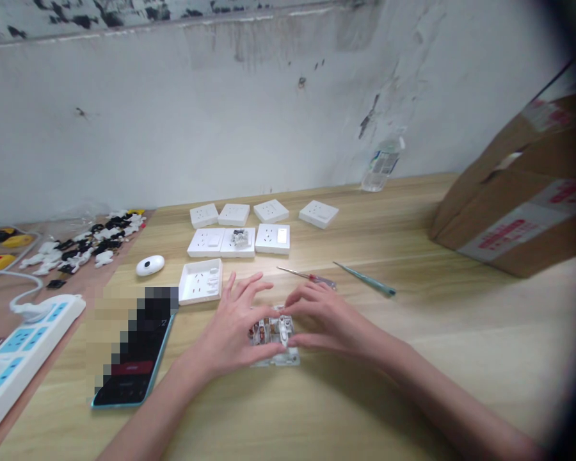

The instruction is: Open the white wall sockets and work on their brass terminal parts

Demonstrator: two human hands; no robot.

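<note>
We have an open wall-socket mechanism (273, 334) on the wooden tabletop (355, 410), between both hands, copper contacts exposed, no cover on, so we judge this unit as mid-work, not closed up. Left hand (230, 328): thumb and index straddle the mechanism, other fingers spread; can't tell if it grips. Right hand (330, 318): thumb and index at a small white piece (284, 330) on the mechanism's right part; pinched or just touched, we can't tell. Just left, a hollow socket cover (200, 282) lies inside up, looks unfitted. Beyond the hands, a screwdriver (312, 277) and a green slim tool (365, 279), neither held. Farther back, four socket panels (233, 214) and three more (272, 239) lie face up; they look finished in front, backs hidden. Small loose parts (240, 238) sit on the middle near one, seemingly unfitted.
</note>
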